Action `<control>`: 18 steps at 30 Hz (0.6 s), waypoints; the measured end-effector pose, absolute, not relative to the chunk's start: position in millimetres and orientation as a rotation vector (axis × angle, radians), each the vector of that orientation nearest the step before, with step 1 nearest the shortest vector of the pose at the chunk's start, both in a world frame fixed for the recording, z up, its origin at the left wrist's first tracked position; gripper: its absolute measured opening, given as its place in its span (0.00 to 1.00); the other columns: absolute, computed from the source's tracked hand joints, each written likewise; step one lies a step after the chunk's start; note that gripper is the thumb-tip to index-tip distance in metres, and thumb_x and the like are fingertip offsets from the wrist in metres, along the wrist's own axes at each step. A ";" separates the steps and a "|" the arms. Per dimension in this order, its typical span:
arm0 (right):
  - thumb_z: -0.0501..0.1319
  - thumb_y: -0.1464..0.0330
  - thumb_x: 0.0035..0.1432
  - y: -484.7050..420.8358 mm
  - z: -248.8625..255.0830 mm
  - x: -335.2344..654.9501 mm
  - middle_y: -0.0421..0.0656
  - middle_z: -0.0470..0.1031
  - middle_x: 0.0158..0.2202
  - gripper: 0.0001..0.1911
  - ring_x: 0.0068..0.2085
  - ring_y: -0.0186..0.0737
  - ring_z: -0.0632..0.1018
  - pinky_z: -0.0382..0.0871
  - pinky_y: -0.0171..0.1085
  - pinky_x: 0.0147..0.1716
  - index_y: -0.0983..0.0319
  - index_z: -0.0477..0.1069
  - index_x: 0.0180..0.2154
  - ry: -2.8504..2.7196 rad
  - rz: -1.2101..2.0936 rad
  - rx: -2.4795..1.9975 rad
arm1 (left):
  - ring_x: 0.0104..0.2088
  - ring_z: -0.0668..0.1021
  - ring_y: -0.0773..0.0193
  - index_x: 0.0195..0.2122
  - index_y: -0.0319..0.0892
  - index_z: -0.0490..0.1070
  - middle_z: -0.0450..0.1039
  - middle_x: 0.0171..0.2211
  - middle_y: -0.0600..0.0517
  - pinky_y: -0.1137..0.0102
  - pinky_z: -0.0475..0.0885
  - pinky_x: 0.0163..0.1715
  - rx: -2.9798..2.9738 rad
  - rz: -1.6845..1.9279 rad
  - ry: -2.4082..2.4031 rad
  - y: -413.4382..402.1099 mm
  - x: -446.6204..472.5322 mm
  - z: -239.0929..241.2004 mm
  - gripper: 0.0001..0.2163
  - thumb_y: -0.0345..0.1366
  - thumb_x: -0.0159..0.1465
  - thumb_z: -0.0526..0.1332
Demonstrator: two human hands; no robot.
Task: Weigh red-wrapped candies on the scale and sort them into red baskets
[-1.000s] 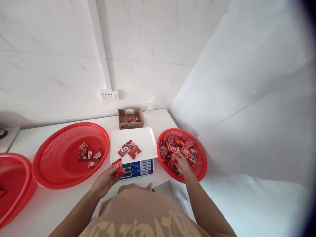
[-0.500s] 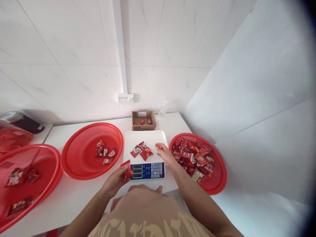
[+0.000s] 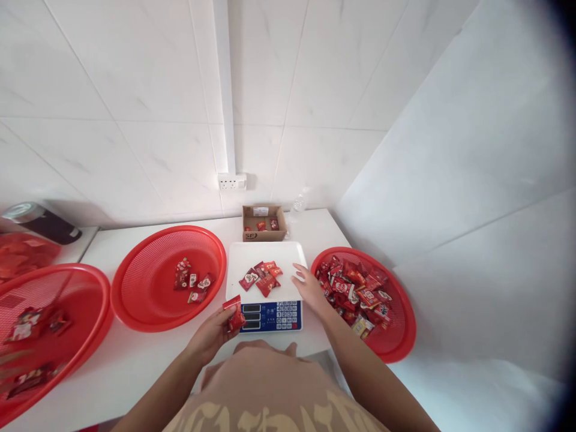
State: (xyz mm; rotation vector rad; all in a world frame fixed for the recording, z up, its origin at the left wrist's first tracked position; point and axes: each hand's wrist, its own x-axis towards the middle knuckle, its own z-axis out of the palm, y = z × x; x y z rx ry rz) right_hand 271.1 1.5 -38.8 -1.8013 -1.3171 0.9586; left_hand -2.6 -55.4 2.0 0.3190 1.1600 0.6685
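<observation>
My left hand [image 3: 215, 333] is closed on a red candy packet [image 3: 234, 314], held by the front left corner of the digital scale [image 3: 270, 316]. Several red wrapped candies [image 3: 266, 284] lie in a loose pile on the scale's white pan [image 3: 288, 255]. Over the right edge of the pan is my right hand [image 3: 309, 288], its fingers apart and nothing in them. Right of the scale stands a red plastic basket [image 3: 407, 330] heaped with mixed red packets [image 3: 344, 288]. To the left, another red basket [image 3: 135, 288] holds a few packets [image 3: 198, 295].
A third red basket [image 3: 101, 336] at far left holds some packets; a blurred hand [image 3: 11, 363] reaches in there. Behind the scale are a small cardboard box [image 3: 264, 236] and a clear bottle [image 3: 299, 203]. A dark cylinder [image 3: 45, 222] lies at back left. A wall bounds the table's back.
My right hand has let go of a small red candy, which now lies with the pile on the pan. The left hand keeps its packet. A blurred hand has appeared in the far-left basket.
</observation>
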 end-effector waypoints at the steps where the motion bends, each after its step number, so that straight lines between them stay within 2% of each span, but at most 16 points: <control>1: 0.55 0.66 0.52 -2.5 -41.7 282.6 0.48 0.69 0.54 0.23 0.51 0.43 0.73 0.65 0.42 0.52 0.60 0.67 0.51 -1.286 0.893 -1.829 | 0.30 0.77 0.68 0.39 0.40 0.68 0.75 0.31 0.51 0.74 0.71 0.32 0.315 0.667 1.160 -55.6 -2.8 1.6 0.07 0.36 0.60 0.60; 6: 0.52 0.67 0.53 -41.1 -70.5 349.4 0.51 0.75 0.45 0.17 0.46 0.45 0.75 0.65 0.42 0.49 0.64 0.70 0.44 -1.172 0.678 -2.084 | 0.30 0.76 0.68 0.39 0.41 0.68 0.74 0.32 0.51 0.74 0.71 0.32 0.306 0.654 1.178 -56.9 -5.7 -5.3 0.08 0.37 0.60 0.60; 11: 0.56 0.69 0.50 -82.2 -106.4 387.7 0.51 0.76 0.43 0.18 0.46 0.48 0.75 0.65 0.42 0.46 0.63 0.72 0.44 -1.287 0.740 -2.448 | 0.31 0.76 0.68 0.39 0.41 0.69 0.75 0.32 0.51 0.73 0.71 0.33 0.325 0.632 1.174 -55.0 -3.1 -7.3 0.09 0.38 0.60 0.61; 14: 0.60 0.68 0.47 -87.6 -117.6 389.2 0.50 0.77 0.42 0.19 0.46 0.49 0.75 0.64 0.40 0.45 0.61 0.73 0.44 -1.393 0.807 -2.461 | 0.31 0.76 0.68 0.38 0.41 0.69 0.75 0.31 0.51 0.74 0.71 0.33 0.339 0.625 1.166 -54.3 0.7 -5.0 0.08 0.38 0.60 0.60; 18: 0.60 0.68 0.46 -81.8 -120.6 384.0 0.49 0.78 0.40 0.18 0.43 0.48 0.76 0.64 0.40 0.43 0.61 0.75 0.42 -1.433 0.926 -2.440 | 0.30 0.76 0.68 0.36 0.41 0.69 0.75 0.30 0.51 0.74 0.71 0.31 0.340 0.618 1.177 -54.6 1.9 -2.9 0.08 0.39 0.59 0.61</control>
